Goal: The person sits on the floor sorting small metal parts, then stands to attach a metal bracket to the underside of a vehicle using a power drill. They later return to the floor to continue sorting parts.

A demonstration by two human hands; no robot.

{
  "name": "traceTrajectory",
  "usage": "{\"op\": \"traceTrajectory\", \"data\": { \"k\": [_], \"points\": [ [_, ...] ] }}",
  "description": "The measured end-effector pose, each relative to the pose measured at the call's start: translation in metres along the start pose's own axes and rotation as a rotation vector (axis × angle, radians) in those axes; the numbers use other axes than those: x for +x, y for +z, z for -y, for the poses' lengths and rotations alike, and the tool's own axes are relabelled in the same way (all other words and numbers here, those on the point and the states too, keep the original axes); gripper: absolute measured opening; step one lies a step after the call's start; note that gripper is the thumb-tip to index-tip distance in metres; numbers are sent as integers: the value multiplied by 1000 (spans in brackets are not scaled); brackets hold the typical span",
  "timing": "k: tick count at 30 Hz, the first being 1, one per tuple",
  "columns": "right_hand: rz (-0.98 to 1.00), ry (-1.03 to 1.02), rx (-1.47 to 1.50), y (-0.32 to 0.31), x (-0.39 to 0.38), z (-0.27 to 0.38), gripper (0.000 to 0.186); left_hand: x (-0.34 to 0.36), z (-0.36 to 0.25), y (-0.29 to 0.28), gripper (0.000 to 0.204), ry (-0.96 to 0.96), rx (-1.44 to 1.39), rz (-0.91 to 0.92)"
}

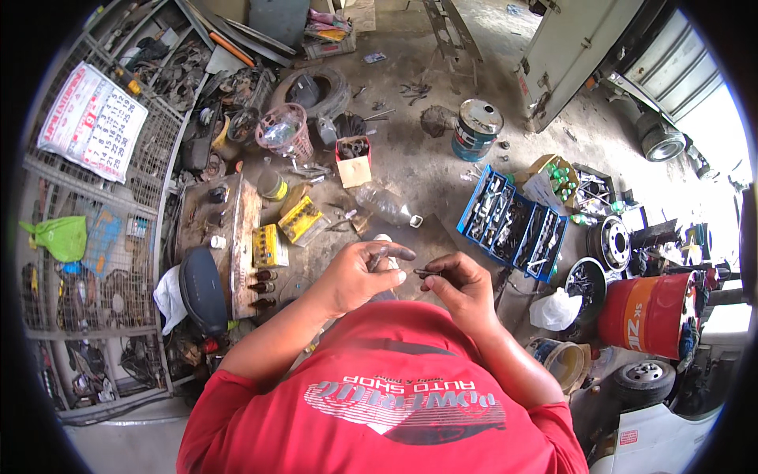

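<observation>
In front of my chest, my left hand [359, 276] is curled round a pale, roughly cylindrical part [382, 239], mostly covered by the fingers; I cannot make out its kind. The index finger and thumb of that hand stand apart, pointing right. Close beside them, the thumb and fingertips of my right hand [462, 286] pinch a small dark metal piece [427, 273]. Its tip points at my left thumb, with a small gap between. Dark grime covers the right fingertips.
On the floor at right stands an open blue toolbox [513, 225] full of sockets and tools. Beyond my hands lie a clear plastic bottle [387, 204] and yellow boxes [302, 221]. A red drum [643, 314] stands right; wire-mesh shelving [103, 272] lines the left.
</observation>
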State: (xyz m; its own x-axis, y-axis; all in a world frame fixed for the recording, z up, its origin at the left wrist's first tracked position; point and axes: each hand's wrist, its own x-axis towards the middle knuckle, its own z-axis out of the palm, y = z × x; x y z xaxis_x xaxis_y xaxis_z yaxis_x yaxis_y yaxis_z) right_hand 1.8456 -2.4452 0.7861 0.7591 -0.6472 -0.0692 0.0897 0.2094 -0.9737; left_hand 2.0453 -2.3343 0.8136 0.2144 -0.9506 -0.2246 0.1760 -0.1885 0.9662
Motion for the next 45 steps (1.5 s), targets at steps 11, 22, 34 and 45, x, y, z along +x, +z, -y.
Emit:
{"op": "traceTrajectory", "data": {
  "k": [11,22,34,45],
  "points": [
    [1,99,24,16,234,34,11,189,-96,-138,18,96,564,43],
    [-77,-14,-252,-13,403,56,10,344,-120,-211,13,117,318,95],
    [59,201,144,-168,644,69,14,611,-138,-235,26,15,107,-143],
    [20,317,394,-292,793,133,26,835,-219,-207,20,45,380,147]
  ]
}}
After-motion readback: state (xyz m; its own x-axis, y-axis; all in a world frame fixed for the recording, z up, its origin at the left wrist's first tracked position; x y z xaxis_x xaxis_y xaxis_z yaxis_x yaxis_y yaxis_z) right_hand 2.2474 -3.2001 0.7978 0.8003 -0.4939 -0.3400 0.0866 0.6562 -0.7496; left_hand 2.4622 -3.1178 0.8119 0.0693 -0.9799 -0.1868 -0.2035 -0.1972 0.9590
